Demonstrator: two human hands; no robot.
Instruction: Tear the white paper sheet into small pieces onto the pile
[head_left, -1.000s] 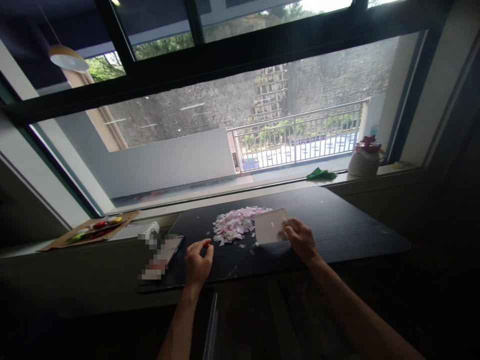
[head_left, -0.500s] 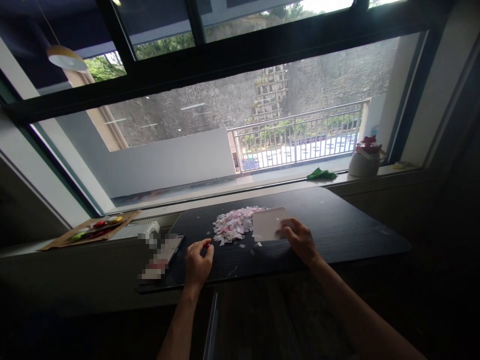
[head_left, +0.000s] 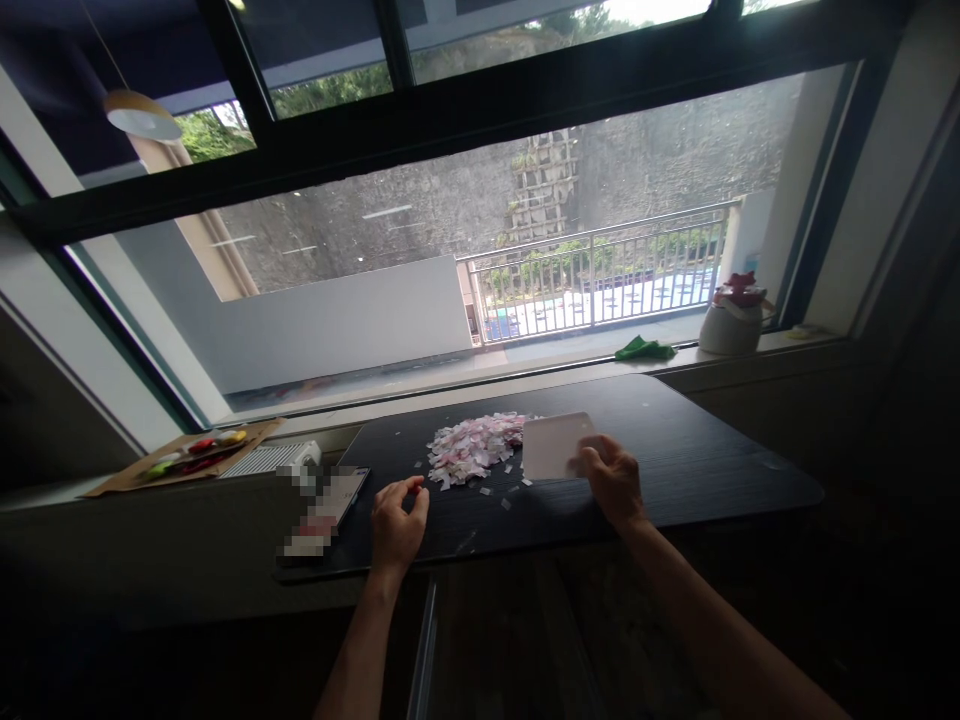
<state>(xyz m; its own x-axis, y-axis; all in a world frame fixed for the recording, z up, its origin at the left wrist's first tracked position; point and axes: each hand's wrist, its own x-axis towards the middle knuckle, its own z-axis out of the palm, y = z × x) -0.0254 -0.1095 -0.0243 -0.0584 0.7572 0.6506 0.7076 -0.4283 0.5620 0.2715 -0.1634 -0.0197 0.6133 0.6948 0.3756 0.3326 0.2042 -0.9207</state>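
My right hand (head_left: 615, 480) grips the near right edge of a pale rectangular piece (head_left: 553, 447) with rounded corners, like a shallow tray or lid. That piece is tilted up over the dark table (head_left: 697, 450), just right of a heap of small pink and white paper scraps (head_left: 474, 447). Several loose scraps lie in front of the heap. Near the front edge of the table, left of the scraps, is my left hand (head_left: 399, 520). Its fingers are loosely curled, the thumb stands apart from them, and I see nothing held.
A phone-like slab (head_left: 349, 497), partly blurred out, lies at the table's left end. Brown paper with colourful items (head_left: 199, 455) rests on the left sill. Farther right along the sill are a green cloth-like item (head_left: 645, 348) and a white jug (head_left: 729, 322) with a red top.
My right hand has drawn the pale piece a little to the right, away from the heap, uncovering a few scraps. The left hand has stayed in place.
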